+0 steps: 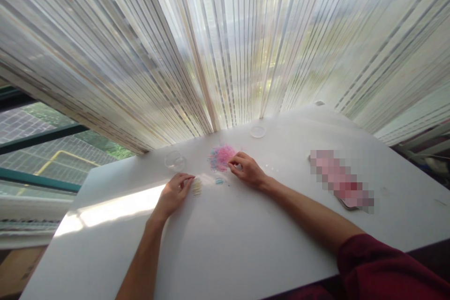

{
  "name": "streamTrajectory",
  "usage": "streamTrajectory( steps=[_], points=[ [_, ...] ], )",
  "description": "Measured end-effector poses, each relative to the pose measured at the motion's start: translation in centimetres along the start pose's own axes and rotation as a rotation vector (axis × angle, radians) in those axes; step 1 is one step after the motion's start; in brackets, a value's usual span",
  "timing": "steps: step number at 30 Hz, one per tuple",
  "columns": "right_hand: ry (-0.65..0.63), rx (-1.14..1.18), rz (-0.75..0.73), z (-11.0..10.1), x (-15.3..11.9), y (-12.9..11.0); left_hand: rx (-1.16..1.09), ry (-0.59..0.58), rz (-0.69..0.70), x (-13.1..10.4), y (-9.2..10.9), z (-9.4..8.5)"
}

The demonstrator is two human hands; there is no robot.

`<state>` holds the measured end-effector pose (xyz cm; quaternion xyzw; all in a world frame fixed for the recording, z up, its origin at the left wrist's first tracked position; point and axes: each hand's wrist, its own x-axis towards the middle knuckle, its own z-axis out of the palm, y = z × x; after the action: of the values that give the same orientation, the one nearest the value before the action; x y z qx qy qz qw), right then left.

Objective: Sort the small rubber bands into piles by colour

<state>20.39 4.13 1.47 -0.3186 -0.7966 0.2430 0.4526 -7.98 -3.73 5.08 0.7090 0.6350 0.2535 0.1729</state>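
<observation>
A loose pile of small, thin pink and blue pieces, too small to make out clearly, lies on the white table. At its right edge is my right hand, thumb and index finger pinched together; whatever is between the tips is too small to see. My left hand rests on the tabletop with its index finger stretched out beside a short column of yellowish pieces. Between the hands, nearer me than the pile, sits a little group of blue pieces.
A clear round container stands left of the pile, and a clear round lid lies behind it on the right. A blurred-out pink, phone-shaped object is at the right. Striped sheer curtains hang along the table's far edge.
</observation>
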Motion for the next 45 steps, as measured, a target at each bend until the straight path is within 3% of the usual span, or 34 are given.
streamTrajectory(
  steps=[6,14,33,40,45],
  points=[
    [-0.002,0.009,0.002,0.1,0.0,0.1,0.071,-0.039,0.054,0.4,0.6,0.6],
    [-0.017,0.009,0.031,0.0,0.0,0.0,0.081,-0.1,0.026,0.4,0.7,0.4],
    [0.01,-0.004,0.024,0.1,0.0,0.1,0.047,-0.105,0.038,0.1,0.2,0.3],
    [0.163,-0.061,0.114,0.1,0.2,0.5,0.058,-0.051,0.12,1.9,1.5,0.2],
    [0.19,-0.144,0.194,0.3,0.1,1.0,0.064,-0.061,0.204,4.3,3.5,1.0]
  ],
)
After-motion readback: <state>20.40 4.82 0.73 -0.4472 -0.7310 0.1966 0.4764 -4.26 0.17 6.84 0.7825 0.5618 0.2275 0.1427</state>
